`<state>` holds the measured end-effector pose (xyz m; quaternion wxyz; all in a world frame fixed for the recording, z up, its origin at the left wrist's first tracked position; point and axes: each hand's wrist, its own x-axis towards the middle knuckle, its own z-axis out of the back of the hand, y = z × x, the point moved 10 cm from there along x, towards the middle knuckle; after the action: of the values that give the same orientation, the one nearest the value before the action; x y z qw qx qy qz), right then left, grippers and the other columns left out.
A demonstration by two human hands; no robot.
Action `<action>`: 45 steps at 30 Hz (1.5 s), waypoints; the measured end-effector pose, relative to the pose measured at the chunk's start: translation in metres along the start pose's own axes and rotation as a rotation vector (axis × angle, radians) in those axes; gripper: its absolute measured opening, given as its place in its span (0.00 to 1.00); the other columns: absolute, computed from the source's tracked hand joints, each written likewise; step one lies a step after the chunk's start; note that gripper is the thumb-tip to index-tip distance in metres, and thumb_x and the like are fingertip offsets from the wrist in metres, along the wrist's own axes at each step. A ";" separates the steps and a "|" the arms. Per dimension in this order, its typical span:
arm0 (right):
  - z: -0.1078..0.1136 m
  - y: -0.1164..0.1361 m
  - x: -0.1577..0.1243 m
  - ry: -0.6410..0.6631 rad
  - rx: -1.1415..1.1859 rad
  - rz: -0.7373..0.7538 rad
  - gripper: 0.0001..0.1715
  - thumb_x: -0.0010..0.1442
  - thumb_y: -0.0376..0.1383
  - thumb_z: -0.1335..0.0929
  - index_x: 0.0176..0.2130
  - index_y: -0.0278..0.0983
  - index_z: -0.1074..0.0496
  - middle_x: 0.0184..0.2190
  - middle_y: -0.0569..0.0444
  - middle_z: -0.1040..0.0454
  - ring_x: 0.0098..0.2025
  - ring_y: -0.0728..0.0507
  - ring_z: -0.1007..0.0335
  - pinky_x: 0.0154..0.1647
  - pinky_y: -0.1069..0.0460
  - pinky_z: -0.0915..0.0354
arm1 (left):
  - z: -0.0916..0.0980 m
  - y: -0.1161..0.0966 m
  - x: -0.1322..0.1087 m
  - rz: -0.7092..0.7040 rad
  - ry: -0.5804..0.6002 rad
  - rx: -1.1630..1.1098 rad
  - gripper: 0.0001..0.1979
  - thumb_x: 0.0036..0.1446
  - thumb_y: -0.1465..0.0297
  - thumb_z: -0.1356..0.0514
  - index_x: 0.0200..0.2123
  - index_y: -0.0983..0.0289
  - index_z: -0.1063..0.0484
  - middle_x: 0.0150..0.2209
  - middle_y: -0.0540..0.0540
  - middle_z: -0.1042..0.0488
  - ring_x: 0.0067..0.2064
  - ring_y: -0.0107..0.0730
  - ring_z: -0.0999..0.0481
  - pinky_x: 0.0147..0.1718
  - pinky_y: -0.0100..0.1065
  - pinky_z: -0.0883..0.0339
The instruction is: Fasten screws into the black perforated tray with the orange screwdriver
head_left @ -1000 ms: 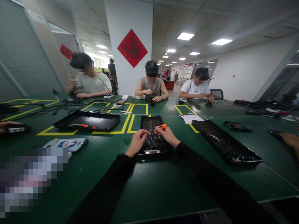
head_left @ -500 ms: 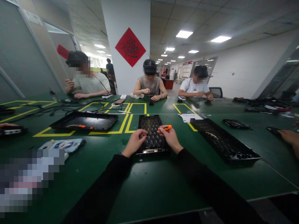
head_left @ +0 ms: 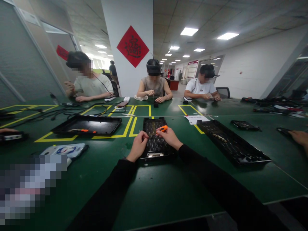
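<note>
In front of me a black plastic tray-like casing [head_left: 157, 148] lies on the green table, with rows of small shiny shapes inside and a silvery metal strip at its near end. My right hand [head_left: 170, 137] is closed round an orange-handled screwdriver [head_left: 163, 128] over the casing's right half. Its thin dark shaft points down and left toward my other hand. At the casing's left edge, the fingertips of my left hand [head_left: 138, 146] are pinched together near that shaft; whatever they hold is too small to make out.
A wide black tray [head_left: 106, 126] with orange-handled items stands left; a long black tray [head_left: 231, 141] stands right. A phone in a patterned case [head_left: 66, 149] and cables [head_left: 57, 110] lie left. Beside the right tray are a paper sheet [head_left: 196, 120] and a small dark device [head_left: 244, 125]. Several people sit around.
My right hand has moved left with the screwdriver, bringing it closer to my left hand. The left hand has shifted slightly left, still pinched.
</note>
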<state>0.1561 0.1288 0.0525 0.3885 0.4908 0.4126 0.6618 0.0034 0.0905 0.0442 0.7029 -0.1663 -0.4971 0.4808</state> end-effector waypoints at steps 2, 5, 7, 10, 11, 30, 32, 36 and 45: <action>0.005 0.004 -0.002 -0.031 0.032 0.002 0.12 0.52 0.38 0.32 0.36 0.32 0.28 0.30 0.50 0.24 0.32 0.46 0.25 0.34 0.52 0.31 | 0.000 0.000 0.000 -0.011 -0.002 -0.003 0.05 0.49 0.76 0.51 0.29 0.62 0.38 0.30 0.50 0.33 0.33 0.29 0.33 0.36 0.32 0.39; 0.014 0.013 -0.013 -0.068 0.101 0.003 0.14 0.52 0.40 0.32 0.36 0.32 0.28 0.32 0.48 0.24 0.33 0.45 0.25 0.34 0.52 0.30 | 0.000 -0.001 0.000 -0.016 -0.002 -0.002 0.06 0.49 0.76 0.51 0.29 0.62 0.37 0.30 0.50 0.33 0.34 0.29 0.33 0.37 0.31 0.39; 0.022 0.016 -0.023 -0.090 0.141 -0.004 0.15 0.51 0.41 0.31 0.36 0.32 0.28 0.33 0.48 0.25 0.33 0.44 0.25 0.33 0.52 0.29 | 0.000 -0.001 0.000 -0.014 -0.002 0.002 0.06 0.49 0.76 0.51 0.29 0.62 0.37 0.30 0.50 0.33 0.34 0.29 0.33 0.36 0.31 0.39; 0.031 0.014 -0.032 -0.121 0.154 -0.024 0.16 0.51 0.41 0.31 0.36 0.31 0.28 0.33 0.48 0.25 0.33 0.44 0.25 0.32 0.52 0.29 | -0.001 -0.001 0.000 -0.013 0.000 0.011 0.06 0.49 0.76 0.51 0.29 0.62 0.37 0.30 0.50 0.33 0.33 0.29 0.34 0.35 0.31 0.40; 0.031 0.012 -0.032 -0.120 0.143 -0.032 0.16 0.52 0.41 0.31 0.36 0.31 0.29 0.33 0.47 0.25 0.33 0.44 0.25 0.31 0.52 0.29 | -0.001 -0.001 0.000 -0.014 0.000 0.013 0.06 0.49 0.76 0.51 0.29 0.62 0.37 0.29 0.50 0.33 0.33 0.28 0.34 0.35 0.31 0.40; 0.012 0.002 -0.012 -0.078 0.109 -0.026 0.14 0.51 0.40 0.31 0.35 0.32 0.28 0.31 0.49 0.24 0.32 0.45 0.25 0.33 0.52 0.28 | -0.006 -0.002 0.001 -0.044 0.045 0.034 0.07 0.51 0.75 0.48 0.35 0.64 0.33 0.33 0.51 0.31 0.33 0.27 0.32 0.36 0.31 0.37; 0.016 0.007 -0.019 -0.083 0.155 -0.032 0.15 0.50 0.41 0.30 0.35 0.32 0.28 0.32 0.49 0.24 0.32 0.45 0.24 0.33 0.52 0.28 | -0.010 -0.002 0.002 -0.056 0.082 0.052 0.11 0.50 0.72 0.44 0.39 0.64 0.32 0.36 0.53 0.30 0.35 0.29 0.31 0.37 0.33 0.36; 0.023 0.010 -0.034 -0.109 0.240 -0.053 0.16 0.50 0.41 0.30 0.36 0.32 0.28 0.33 0.48 0.24 0.33 0.45 0.24 0.32 0.53 0.29 | -0.019 -0.001 0.002 -0.070 0.157 0.090 0.20 0.46 0.67 0.38 0.44 0.63 0.31 0.39 0.55 0.28 0.39 0.34 0.29 0.41 0.36 0.35; 0.027 0.005 -0.054 -0.179 0.350 -0.019 0.16 0.51 0.41 0.31 0.35 0.31 0.28 0.33 0.48 0.24 0.31 0.44 0.24 0.32 0.51 0.28 | -0.025 -0.004 -0.001 -0.043 0.229 0.042 0.09 0.49 0.67 0.39 0.35 0.63 0.26 0.31 0.53 0.25 0.35 0.33 0.27 0.38 0.35 0.34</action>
<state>0.1934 0.0820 0.0443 0.3386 0.6039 0.4899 0.5298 0.0270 0.0940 0.0354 0.7685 -0.1948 -0.4068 0.4538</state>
